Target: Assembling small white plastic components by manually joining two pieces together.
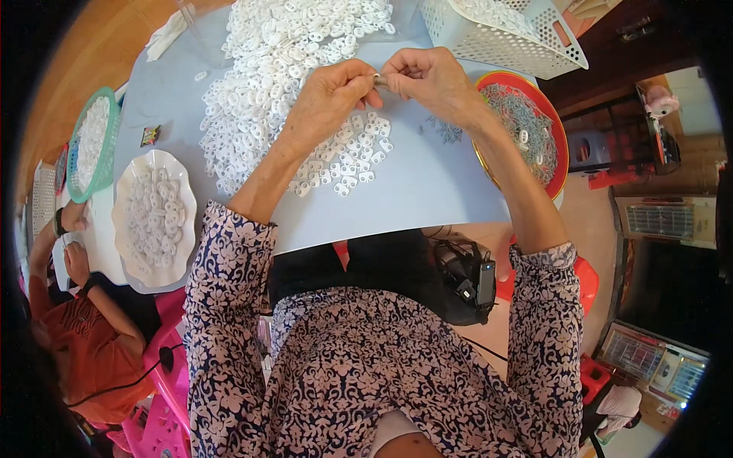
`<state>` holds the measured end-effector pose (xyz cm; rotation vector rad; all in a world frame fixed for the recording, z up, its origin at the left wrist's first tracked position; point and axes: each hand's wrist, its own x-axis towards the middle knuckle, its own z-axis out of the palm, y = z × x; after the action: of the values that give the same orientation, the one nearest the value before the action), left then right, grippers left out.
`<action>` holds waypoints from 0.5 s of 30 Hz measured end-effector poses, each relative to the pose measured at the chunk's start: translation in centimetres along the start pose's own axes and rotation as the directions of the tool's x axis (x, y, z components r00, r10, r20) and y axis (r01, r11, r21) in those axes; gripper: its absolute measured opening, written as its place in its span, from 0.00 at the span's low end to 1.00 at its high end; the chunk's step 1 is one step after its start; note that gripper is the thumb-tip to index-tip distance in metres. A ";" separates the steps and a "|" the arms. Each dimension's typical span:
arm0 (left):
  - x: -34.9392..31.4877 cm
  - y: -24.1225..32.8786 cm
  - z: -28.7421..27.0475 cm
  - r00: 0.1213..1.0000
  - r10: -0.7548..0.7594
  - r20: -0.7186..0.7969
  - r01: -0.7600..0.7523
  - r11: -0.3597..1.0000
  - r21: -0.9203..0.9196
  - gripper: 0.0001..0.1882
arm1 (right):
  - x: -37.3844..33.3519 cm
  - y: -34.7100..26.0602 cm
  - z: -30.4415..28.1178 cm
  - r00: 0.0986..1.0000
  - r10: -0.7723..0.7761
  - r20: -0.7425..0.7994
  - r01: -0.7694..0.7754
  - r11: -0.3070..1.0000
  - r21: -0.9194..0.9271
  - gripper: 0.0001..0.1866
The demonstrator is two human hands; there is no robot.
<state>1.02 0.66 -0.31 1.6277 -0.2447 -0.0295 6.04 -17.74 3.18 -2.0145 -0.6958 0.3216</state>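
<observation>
My left hand (330, 98) and my right hand (431, 79) meet above the pale blue table (427, 183), fingertips pinched together on one small white plastic piece (377, 79). Under and beyond the hands lies a big heap of small white plastic rings (286, 69). A few thin metal clips (450, 133) lie loose on the table just right of the hands. A red bowl (561, 133) holding several greyish metal clips sits at my right forearm.
A white perforated basket (504, 34) stands at the back right. A white scalloped dish (153, 217) of rings and a green basket (90, 145) sit at left, where another person in an orange shirt (84, 343) works. A black device (477, 282) hangs at my waist.
</observation>
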 end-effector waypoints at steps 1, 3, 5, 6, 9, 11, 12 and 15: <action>0.0 0.0 0.1 1.000 -0.002 -0.011 0.002 1.000 -0.028 0.09 | 0.2 0.2 0.1 1.000 0.001 -0.001 -0.001 1.000 0.000 0.08; 0.1 -0.1 -0.1 1.000 -0.006 -0.014 0.005 0.999 -0.053 0.09 | 0.4 0.2 0.5 0.997 -0.039 -0.063 0.041 0.999 0.031 0.09; 0.2 -0.1 -0.2 0.999 -0.009 -0.041 0.006 0.997 -0.079 0.09 | 0.5 -0.3 0.4 0.998 -0.012 -0.054 0.012 1.000 0.002 0.09; 0.2 -0.1 -0.2 0.999 -0.009 -0.036 0.006 0.996 -0.084 0.09 | 0.4 -0.6 0.3 0.999 0.012 -0.045 -0.013 1.000 -0.026 0.09; -0.1 0.6 -0.2 0.992 -0.047 -0.118 0.029 0.988 -0.150 0.08 | -0.1 -0.2 -1.1 0.993 -0.082 -0.087 0.061 0.973 -0.224 0.09; 0.0 0.3 -0.4 0.992 -0.036 -0.118 0.016 0.986 -0.167 0.08 | -1.3 -0.6 -2.3 0.999 -0.048 -0.010 0.043 0.950 -0.311 0.07; 0.0 0.2 -0.5 0.992 -0.026 -0.123 0.004 0.984 -0.179 0.08 | -1.8 -0.9 -2.6 0.998 -0.012 0.066 0.037 0.920 -0.391 0.06; -0.2 0.1 -0.4 0.990 -0.039 -0.136 0.018 0.989 -0.146 0.08 | -3.1 -1.4 -2.6 0.968 -0.030 0.249 0.161 0.837 -0.523 0.04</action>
<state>0.92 1.12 -0.21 1.4814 -0.1096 0.0430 4.27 -20.86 5.54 -2.4890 -1.1330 0.3279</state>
